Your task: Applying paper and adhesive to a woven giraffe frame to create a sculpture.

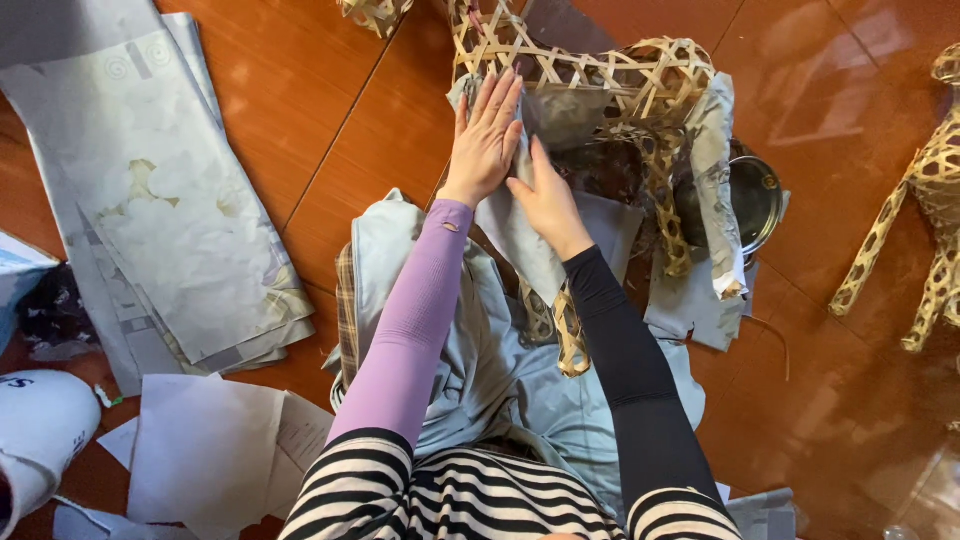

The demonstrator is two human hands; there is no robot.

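Both hands work on one woven bamboo frame point(590, 75), an open lattice form lying on the red-brown tiled floor point(380, 140) just ahead of the person's lap. The left hand point(485, 135), in a lilac sleeve, lies flat with all fingers stretched out, pressing a grey paper sheet point(515, 235) against the frame; it grips nothing. The right hand point(548, 200), in a black sleeve, sits just beside it, fingers bent onto the same sheet; whether it pinches the paper or only presses I cannot tell. One metal bowl point(755, 200) stands behind the frame to the right, partly covered by paper. A second woven figure point(925, 210) with thin legs stands well apart at the right edge. One stack of newspaper sheets point(160, 200) lies at the left, and loose white paper pieces point(205, 450) lie near the left knee
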